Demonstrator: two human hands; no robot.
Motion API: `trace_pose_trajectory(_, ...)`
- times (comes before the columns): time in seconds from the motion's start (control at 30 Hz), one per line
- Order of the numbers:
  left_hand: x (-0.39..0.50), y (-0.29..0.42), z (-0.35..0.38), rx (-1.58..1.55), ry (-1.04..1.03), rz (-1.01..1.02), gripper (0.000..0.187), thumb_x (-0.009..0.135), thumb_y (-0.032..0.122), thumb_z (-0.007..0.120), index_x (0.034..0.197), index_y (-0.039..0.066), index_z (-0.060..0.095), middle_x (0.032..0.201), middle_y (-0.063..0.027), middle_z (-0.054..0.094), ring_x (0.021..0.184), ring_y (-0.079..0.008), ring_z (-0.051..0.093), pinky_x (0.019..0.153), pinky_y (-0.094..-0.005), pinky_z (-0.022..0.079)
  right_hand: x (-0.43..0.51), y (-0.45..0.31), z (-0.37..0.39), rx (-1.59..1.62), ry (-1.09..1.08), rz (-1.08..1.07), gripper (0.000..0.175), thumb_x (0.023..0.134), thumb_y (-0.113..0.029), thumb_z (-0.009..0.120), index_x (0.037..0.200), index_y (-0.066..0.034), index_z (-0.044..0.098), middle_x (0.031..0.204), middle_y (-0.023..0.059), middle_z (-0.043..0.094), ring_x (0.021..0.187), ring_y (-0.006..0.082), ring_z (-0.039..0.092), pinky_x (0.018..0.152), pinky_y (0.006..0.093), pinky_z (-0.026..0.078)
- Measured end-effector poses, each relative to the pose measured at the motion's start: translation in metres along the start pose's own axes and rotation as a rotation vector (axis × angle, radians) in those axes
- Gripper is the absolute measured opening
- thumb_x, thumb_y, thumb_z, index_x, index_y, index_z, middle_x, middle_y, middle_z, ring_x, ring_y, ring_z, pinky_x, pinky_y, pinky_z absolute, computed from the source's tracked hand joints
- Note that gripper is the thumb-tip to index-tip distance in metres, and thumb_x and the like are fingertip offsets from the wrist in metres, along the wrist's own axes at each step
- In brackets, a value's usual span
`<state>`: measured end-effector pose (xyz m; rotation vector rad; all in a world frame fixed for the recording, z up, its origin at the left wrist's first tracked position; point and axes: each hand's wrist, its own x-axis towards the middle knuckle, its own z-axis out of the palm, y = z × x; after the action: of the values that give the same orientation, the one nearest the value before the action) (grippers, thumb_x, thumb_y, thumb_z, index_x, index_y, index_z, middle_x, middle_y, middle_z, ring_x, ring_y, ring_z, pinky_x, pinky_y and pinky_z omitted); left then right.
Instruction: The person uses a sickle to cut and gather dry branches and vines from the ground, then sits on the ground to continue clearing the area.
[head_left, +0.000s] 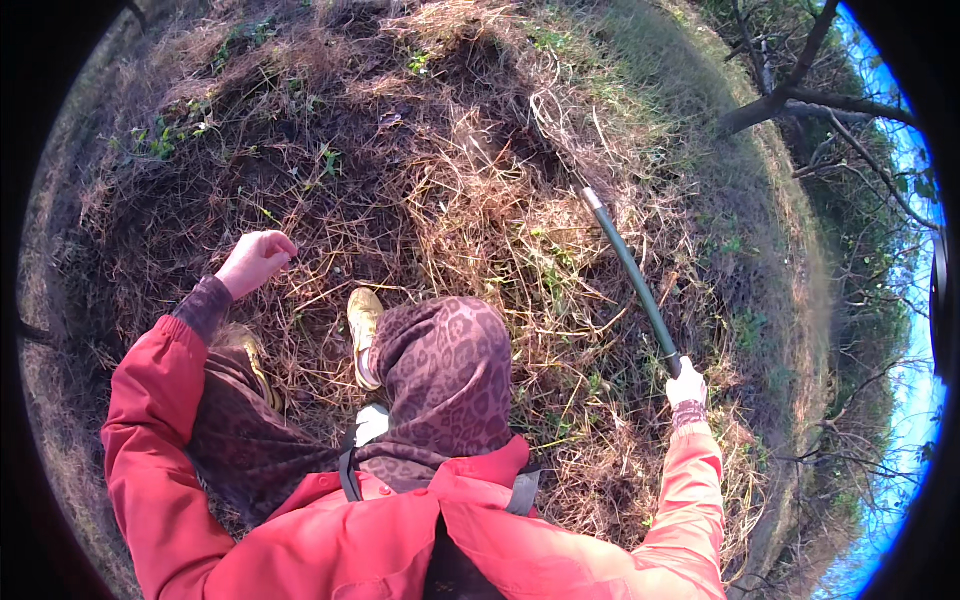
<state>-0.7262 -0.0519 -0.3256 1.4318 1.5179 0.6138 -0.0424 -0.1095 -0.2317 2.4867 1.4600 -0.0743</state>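
My right hand (686, 384) is closed around the dark end of a long green pole handle (634, 274) at the right. The handle runs up and left to a silver collar; beyond it the tool's head lies among dry grass and cannot be made out clearly. At the left, my left hand (259, 261) hangs over dry stalks, its fingers curled, with nothing plainly seen in it. Dry cut grass (487, 195) lies on the ground in front of me.
My yellow shoes (365, 330) stand on the straw-covered ground below. Small green weeds (161, 142) grow at the upper left. Bare tree branches (780, 101) reach in from the upper right, with a grassy bank beside them.
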Motion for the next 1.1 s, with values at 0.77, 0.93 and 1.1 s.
trace_pose_trajectory(0.77, 0.05, -0.031, 0.023, 0.589, -0.212, 0.101, 0.016, 0.071, 0.011, 0.059, 0.085, 0.006, 0.066, 0.068, -0.0085, 0.063, 0.062, -0.0182, 0.061, 0.06, -0.0296, 0.049, -0.358, 0.248, 0.089, -0.08, -0.254, 0.675, 0.022, 0.072, -0.011, 0.061, 0.094, -0.0142, 0.064, 0.084, 0.0147, 0.064, 0.081, 0.0316, 0.063, 0.075, 0.0389, 0.049)
trace_pose_trajectory(0.93, 0.079, -0.023, 0.044, 0.513, -0.206, 0.143, 0.014, 0.072, 0.013, 0.059, 0.083, 0.007, 0.065, 0.062, -0.0068, 0.06, 0.056, -0.0179, 0.059, 0.055, -0.0301, 0.049, -0.335, 0.19, 0.099, -0.003, -0.179, 0.63, 0.022, 0.07, -0.013, 0.059, 0.092, -0.016, 0.06, 0.081, 0.0153, 0.064, 0.08, 0.0353, 0.062, 0.071, 0.0432, 0.049)
trace_pose_trajectory(1.1, 0.081, -0.01, 0.047, 0.371, -0.201, 0.129, 0.011, 0.076, 0.007, 0.057, 0.085, 0.004, 0.063, 0.064, -0.0035, 0.06, 0.054, -0.0106, 0.057, 0.051, -0.0252, 0.048, -0.234, 0.149, 0.042, -0.027, -0.045, 0.46, 0.02, 0.074, -0.013, 0.057, 0.094, -0.0155, 0.058, 0.076, 0.0188, 0.063, 0.075, 0.0358, 0.062, 0.068, 0.0443, 0.049)
